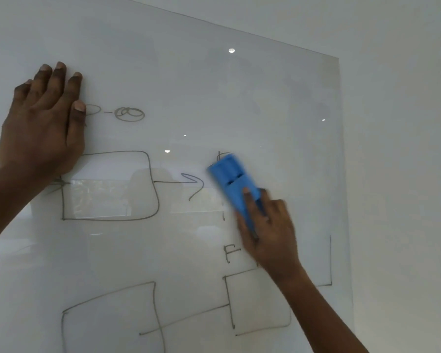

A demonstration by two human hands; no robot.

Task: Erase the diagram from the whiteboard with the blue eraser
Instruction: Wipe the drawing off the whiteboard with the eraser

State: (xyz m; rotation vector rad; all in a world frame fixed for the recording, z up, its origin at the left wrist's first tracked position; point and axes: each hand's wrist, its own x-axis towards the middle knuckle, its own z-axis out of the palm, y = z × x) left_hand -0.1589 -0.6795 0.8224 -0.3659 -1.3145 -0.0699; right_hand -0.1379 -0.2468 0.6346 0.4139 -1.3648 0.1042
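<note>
The glossy whiteboard (239, 103) fills most of the view and carries a dark marker diagram (107, 186) of boxes, linking lines, an arrow, small ovals and a letter F. My right hand (267, 230) grips the blue eraser (233, 182) by its lower end and presses it flat on the board just right of the arrow. The eraser is blurred and covers part of a drawn shape. My left hand (43, 121) lies flat on the board at the upper left, fingers apart, over the corner of the upper box and one oval.
The board's right edge (341, 174) runs down beside a plain white wall (405, 149). Ceiling lights and a room reflect in the glossy surface. More boxes of the drawing continue past the bottom of the view.
</note>
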